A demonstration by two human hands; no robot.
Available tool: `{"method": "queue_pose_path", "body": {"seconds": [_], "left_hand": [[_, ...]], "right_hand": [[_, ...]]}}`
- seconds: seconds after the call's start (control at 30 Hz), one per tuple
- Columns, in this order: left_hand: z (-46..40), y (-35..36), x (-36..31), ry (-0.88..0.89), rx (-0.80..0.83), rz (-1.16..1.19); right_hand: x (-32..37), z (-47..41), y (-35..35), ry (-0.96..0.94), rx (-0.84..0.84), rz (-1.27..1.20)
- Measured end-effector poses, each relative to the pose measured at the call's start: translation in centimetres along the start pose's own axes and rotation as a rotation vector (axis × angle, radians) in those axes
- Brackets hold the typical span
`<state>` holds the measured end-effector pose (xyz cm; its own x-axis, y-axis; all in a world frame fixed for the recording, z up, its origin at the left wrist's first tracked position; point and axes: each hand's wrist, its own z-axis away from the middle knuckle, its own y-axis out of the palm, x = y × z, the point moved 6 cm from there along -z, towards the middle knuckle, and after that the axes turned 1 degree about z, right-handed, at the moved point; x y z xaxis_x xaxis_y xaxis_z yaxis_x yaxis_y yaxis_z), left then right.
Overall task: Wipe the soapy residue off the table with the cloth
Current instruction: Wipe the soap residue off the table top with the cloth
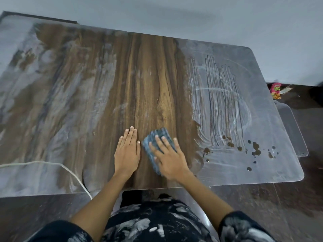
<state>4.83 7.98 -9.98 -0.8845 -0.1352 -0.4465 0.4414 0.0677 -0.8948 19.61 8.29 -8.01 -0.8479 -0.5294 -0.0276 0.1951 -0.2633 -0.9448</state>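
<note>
**Both hands flat on table, right one on the cloth**

Left hand [127, 154] lies palm-down on bare wood, fingers straight and together, holding nothing. Right hand [168, 157] presses flat on the cloth [156, 144], fingers spread and straight, not curled round it. Cloth is blue-grey, folded, lower centre of frame, just beside the left hand, near the table's front edge.

Surface: wood-grain table [150, 75]. Centre strip is clean brown. Soapy residue [222, 105] covers the right side, white film with vertical streaks and a curved arc. A second hazy patch [22, 81] covers the left side, smeared and broken. Dark droplets [256, 149] sit in the film at lower right.

Room: plain pale wall [174, 13] along the top. A white cord [52, 165] crosses the table at lower left and drops over the front edge. Dark floor below. A pink packet [275, 89] lies at right, off the table; its print is too blurred to read.

Cloth is partly hidden under the right hand. Table's left end is cut off by the frame. Patterned dark sleeves [244, 227] at the bottom edge.
</note>
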Motion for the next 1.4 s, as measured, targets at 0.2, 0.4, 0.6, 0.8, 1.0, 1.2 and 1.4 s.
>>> {"method": "queue_pose_path", "body": {"seconds": [0.2,0.4,0.6,0.8,1.0,1.2,1.4], "left_hand": [[4.4,0.6,-0.2,-0.132,-0.022,-0.019],[7.8,1.1,-1.2,-0.223,-0.026,-0.02],[9.4,1.3,-1.9,-0.232,-0.008,-0.015],[9.9,1.4,-2.8,-0.326,0.014,0.055],[10.0,1.8,-3.7,-0.424,0.03,0.162],[9.5,1.9,-4.6,-0.403,0.035,0.237],[6.2,3.2,-8.2,-0.215,0.076,0.258]], "right_hand": [[-6.7,2.8,1.4,0.269,-0.03,-0.084],[1.3,7.5,3.2,0.096,-0.129,-0.114],[2.6,4.5,1.8,-0.054,-0.109,-0.102],[-5.6,7.5,3.2,0.236,-0.163,-0.215],[-0.7,12.5,5.1,0.257,-0.174,-0.257],[2.4,9.2,3.0,0.021,-0.079,-0.356],[-1.0,5.7,2.1,0.087,-0.067,-0.317]]}}
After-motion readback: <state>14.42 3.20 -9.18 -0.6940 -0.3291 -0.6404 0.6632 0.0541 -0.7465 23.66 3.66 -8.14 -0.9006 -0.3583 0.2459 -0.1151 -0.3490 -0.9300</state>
